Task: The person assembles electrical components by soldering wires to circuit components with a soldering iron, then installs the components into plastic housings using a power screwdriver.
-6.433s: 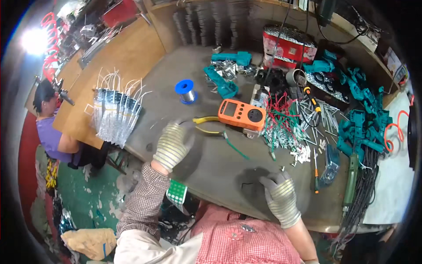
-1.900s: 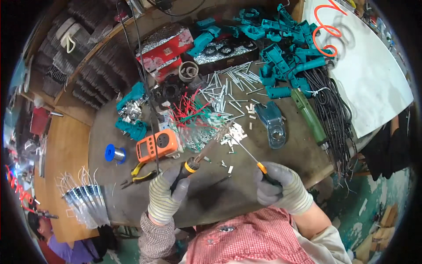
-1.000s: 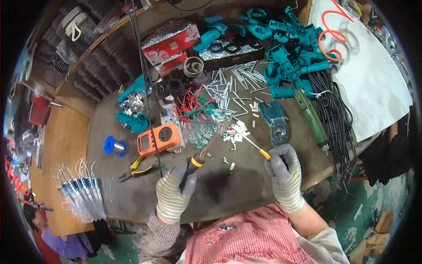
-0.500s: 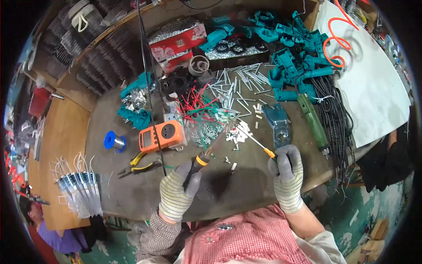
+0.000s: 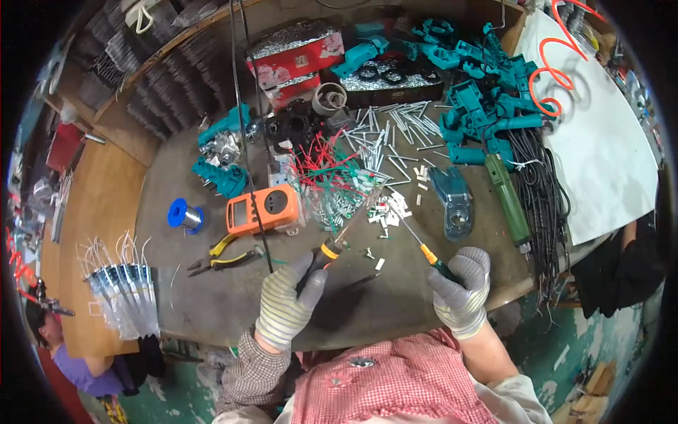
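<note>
Left hand [image 5: 289, 300] wrapped round soldering iron [image 5: 329, 251], right hand [image 5: 462, 293] holding screwdriver [image 5: 428, 254]; both tools point toward white pieces [image 5: 397, 205], tip contact unclear. Probably light, stiff; iron's barrel [image 5: 352, 227] may be hot, so grip by handle [image 5: 440, 265].

My left fingers [image 5: 313, 286], wearing matt knit cloth, are holding a soldering iron [image 5: 321, 260] with a smooth plastic handle; my right fingers [image 5: 469, 267] are holding a screwdriver [image 5: 428, 253] of glossy plastic and metal. Beneath both, the counter [image 5: 381, 311] is looking matt and scuffed; ahead, metal rods [image 5: 429, 148] are shining.
</note>
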### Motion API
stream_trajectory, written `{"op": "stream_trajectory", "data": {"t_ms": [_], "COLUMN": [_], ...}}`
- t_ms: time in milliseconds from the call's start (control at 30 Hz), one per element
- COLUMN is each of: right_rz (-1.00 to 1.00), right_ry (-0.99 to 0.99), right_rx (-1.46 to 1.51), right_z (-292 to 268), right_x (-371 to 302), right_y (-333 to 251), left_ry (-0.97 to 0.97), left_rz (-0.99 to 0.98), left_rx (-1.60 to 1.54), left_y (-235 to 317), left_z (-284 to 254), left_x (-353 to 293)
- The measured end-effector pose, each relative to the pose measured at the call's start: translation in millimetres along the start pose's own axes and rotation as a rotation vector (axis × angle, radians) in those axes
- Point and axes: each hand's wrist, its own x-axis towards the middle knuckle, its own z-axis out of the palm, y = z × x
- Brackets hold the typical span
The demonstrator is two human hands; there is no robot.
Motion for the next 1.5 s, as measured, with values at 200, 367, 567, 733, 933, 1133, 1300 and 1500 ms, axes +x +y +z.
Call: {"op": "stream_trajectory", "data": {"t_ms": [200, 367, 567, 733, 933, 1133, 1300, 1500], "right_rz": [0.568, 0.486, 0.114, -0.440, -0.472, -0.192, -0.166, -0.170], "right_ry": [0.071, -0.256, -0.602, -0.487, -1.087, -1.029, -0.697, -1.006], "right_rx": [0.495, 0.027, -0.131, 0.202, 0.033, -0.005, 0.213, 0.409], "right_z": [8, 18, 50, 183, 284, 347, 346, 152], "right_x": [-17, -14, 37, 64, 131, 133, 108, 80], "right_y": [-6, 1, -62, -119, -203, -236, -211, -160], "left_ry": [0.152, 0.219, 0.186, 0.451, 0.599, 0.572, 0.480, 0.468], "left_rz": [0.120, 0.114, 0.127, 0.375, 0.204, 0.297, 0.348, 0.329], "left_rx": [0.110, 0.152, 0.200, 0.199, 0.392, 0.466, 0.422, 0.359], "left_y": [-5, -9, 9, 13, 44, 31, 36, 20], "left_z": [-1, -14, -37, -87, -171, -184, -163, -152], "left_x": [9, 2, -2, 18, 14, 12, 25, 15]}}
